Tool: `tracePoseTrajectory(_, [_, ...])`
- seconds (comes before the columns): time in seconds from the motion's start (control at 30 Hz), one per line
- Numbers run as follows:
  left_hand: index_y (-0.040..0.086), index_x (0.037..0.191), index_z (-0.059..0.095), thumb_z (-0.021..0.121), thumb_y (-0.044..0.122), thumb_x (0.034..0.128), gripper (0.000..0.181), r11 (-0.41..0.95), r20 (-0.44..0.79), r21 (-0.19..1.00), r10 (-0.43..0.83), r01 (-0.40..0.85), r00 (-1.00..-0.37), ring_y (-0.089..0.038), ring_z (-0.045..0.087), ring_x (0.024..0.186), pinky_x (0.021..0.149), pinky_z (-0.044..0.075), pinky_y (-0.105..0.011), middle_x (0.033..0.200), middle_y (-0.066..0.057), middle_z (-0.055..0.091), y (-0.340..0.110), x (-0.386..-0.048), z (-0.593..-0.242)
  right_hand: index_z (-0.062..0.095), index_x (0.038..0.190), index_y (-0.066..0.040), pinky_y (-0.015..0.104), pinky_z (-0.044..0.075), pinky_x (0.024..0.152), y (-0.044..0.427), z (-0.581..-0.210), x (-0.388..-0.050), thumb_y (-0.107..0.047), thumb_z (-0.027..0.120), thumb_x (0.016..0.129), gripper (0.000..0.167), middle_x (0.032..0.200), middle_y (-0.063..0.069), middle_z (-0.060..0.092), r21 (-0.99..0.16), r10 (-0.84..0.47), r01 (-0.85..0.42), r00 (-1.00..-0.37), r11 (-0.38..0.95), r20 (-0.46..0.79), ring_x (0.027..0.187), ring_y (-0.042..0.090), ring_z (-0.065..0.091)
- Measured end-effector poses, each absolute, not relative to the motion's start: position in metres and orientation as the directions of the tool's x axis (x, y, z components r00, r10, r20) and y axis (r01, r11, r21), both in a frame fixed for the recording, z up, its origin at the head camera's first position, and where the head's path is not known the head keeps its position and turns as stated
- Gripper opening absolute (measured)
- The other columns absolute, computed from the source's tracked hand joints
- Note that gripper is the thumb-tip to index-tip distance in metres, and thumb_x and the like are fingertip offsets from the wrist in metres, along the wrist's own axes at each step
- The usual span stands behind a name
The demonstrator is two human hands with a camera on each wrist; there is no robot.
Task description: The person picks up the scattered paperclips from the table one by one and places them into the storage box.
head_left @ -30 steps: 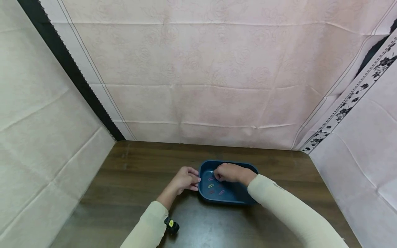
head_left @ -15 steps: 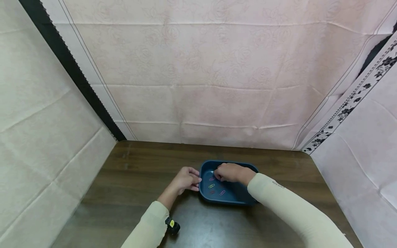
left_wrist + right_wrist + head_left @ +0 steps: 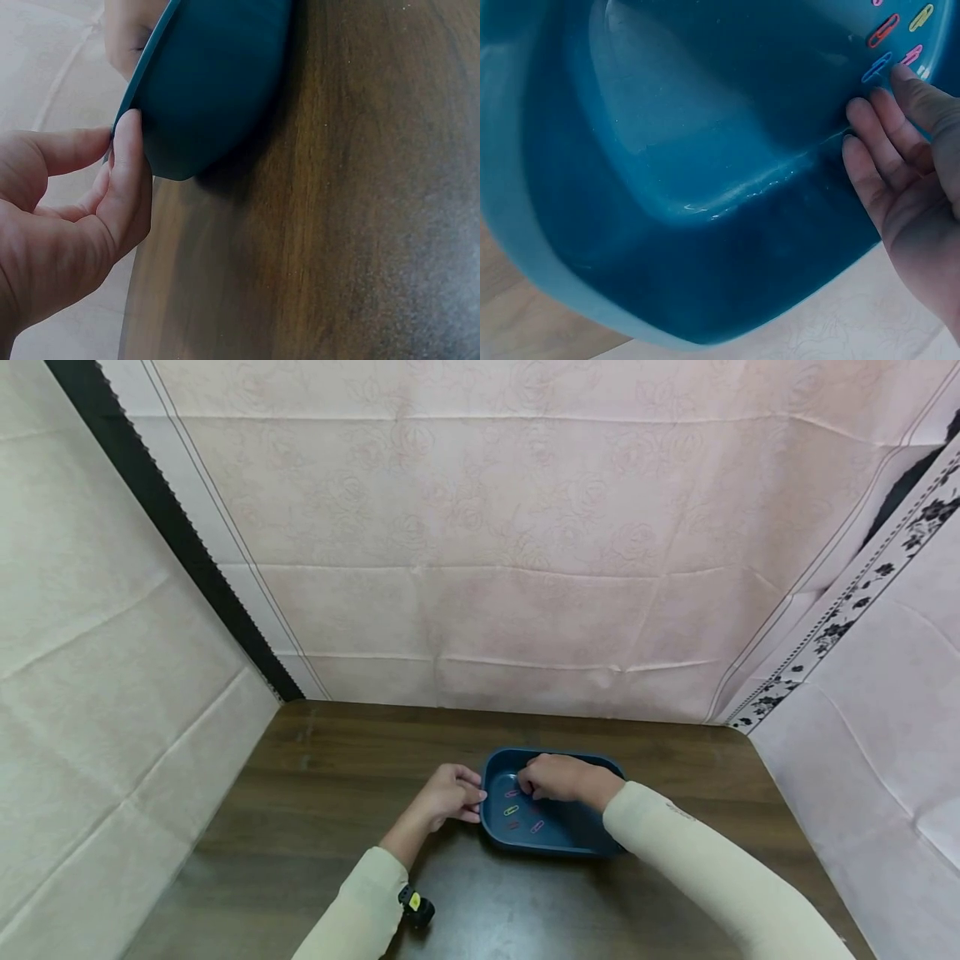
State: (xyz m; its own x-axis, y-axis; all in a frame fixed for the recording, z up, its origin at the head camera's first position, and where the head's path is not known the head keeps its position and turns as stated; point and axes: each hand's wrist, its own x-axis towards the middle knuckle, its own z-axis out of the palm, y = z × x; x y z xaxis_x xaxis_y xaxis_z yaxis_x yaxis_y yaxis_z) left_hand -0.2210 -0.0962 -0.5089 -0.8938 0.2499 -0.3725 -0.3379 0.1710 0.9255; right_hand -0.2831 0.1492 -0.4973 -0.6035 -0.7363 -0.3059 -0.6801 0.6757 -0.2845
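A blue plastic tray (image 3: 570, 827) stands on the wooden table, with several coloured paper clips inside. My left hand (image 3: 452, 793) pinches the tray's left rim between thumb and fingers, as the left wrist view shows. My right hand (image 3: 558, 777) reaches down into the tray, fingers bent toward its floor. In the right wrist view its thumb tip lies close to a blue paper clip (image 3: 877, 67) and a pink paper clip (image 3: 911, 55). A red paper clip (image 3: 883, 31) and a yellow paper clip (image 3: 921, 17) lie just beyond. Whether the right fingertips hold a clip is hidden.
The brown wooden table (image 3: 360, 760) extends around the tray on all sides. Pale cloth (image 3: 480, 543) hangs behind it, with more cloth at left and right. A small black device (image 3: 417, 907) is strapped at the left wrist.
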Motion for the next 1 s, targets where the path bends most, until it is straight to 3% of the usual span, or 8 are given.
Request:
tracePoseTrajectory(0.3, [-0.008, 0.123, 0.058, 0.065, 0.001, 0.0988, 0.026, 0.171, -0.376, 0.924, 0.247, -0.342, -0.893, -0.02, 0.068, 0.07, 0.067, 0.066, -0.034, 0.1, -0.025, 0.067, -0.095, -0.221, -0.511, 0.073, 0.109, -0.014, 0.022, 0.059, 0.078, 0.16, -0.492, -0.275, -0.011, 0.072, 0.097, 0.011, 0.1, 0.0, 0.069, -0.296, -0.748, -0.687, -0.613, 0.664, -0.257, 0.081, 0.008, 0.059])
tracePoseTrajectory(0.67, [-0.008, 0.123, 0.057, 0.064, 0.002, 0.0996, 0.027, 0.178, -0.367, 0.927, 0.249, -0.331, -0.896, -0.02, 0.066, 0.072, 0.068, 0.066, -0.033, 0.097, -0.022, 0.066, -0.095, -0.22, -0.51, 0.07, 0.117, -0.009, 0.036, 0.062, 0.09, 0.182, -0.476, -0.259, -0.01, 0.071, 0.098, 0.02, 0.115, 0.008, 0.07, -0.367, -0.74, -0.654, -0.65, 0.661, -0.174, 0.105, 0.021, 0.068])
tracePoseTrajectory(1.0, [-0.009, 0.123, 0.057, 0.065, 0.001, 0.099, 0.027, 0.184, -0.367, 0.926, 0.246, -0.328, -0.897, -0.02, 0.069, 0.071, 0.068, 0.066, -0.034, 0.096, -0.02, 0.067, -0.095, -0.22, -0.509, 0.066, 0.133, -0.009, 0.042, 0.058, 0.103, 0.202, -0.46, -0.245, -0.016, 0.069, 0.1, 0.033, 0.133, 0.006, 0.068, -0.437, -0.714, -0.609, -0.691, 0.662, -0.118, 0.125, 0.024, 0.064])
